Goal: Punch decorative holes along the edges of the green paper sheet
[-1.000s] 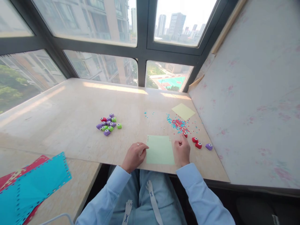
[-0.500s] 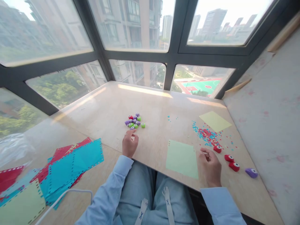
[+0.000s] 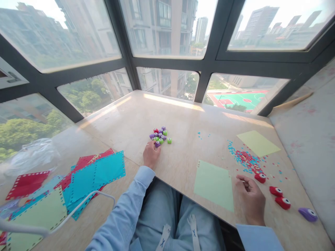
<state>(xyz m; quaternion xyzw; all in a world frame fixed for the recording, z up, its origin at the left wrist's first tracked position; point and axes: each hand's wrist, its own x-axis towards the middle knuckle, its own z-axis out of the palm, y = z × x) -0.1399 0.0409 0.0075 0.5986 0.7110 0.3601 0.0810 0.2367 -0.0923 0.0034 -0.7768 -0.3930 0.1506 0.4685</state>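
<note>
The left hand (image 3: pixel 151 154) was stretched far out over the surface (image 3: pixel 183 118), arm nearly straight in a pale blue sleeve (image 3: pixel 125 216), its fingertips at the near edge of the cluster of small punches (image 3: pixel 160 136). Whether its grip had closed on the purple punch (image 3: pixel 157 143) nearest the fingers could not be told; the fingers were curled down and hid the contact. The right hand (image 3: pixel 250 199) rested loosely curled near the right edge, thumb and forefinger pinched narrow with nothing visible between them, just beside the green paper sheet (image 3: pixel 214 184) and a red punch (image 3: pixel 260 178).

Half a second earlier the left hand had sat just short of the cluster; a second earlier it lay at the sheet's left edge. The right hand stayed by the sheet and the red punch throughout.

The punches were small, rounded plastic pieces in purple, green and red, each with a white button. The sheet was flat, matte and rectangular. Red and blue confetti (image 3: pixel 246 158) lay scattered at far right. The surface was smooth, pale stone with faint veining.
</note>
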